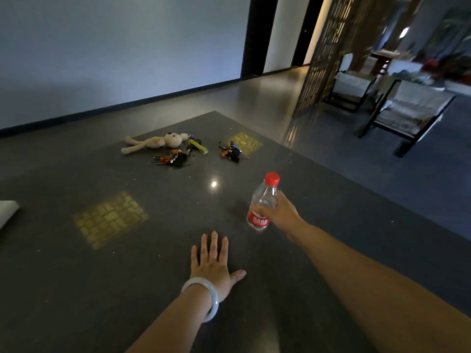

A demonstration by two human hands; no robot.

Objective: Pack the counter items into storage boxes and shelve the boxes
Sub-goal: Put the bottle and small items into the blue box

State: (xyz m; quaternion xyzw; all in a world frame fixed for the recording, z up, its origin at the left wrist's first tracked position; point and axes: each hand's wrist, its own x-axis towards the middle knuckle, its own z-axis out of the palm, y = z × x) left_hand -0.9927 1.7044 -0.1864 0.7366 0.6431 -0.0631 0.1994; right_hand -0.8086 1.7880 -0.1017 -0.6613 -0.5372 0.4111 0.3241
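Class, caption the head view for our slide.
Right hand holds a red-capped water bottle above the dark counter; left hand lies flat.

A clear plastic water bottle with red cap and label (262, 202) tilts at four o'clock; a cream plush bunny (155, 142) and key bunches (173, 157) lie at twelve.
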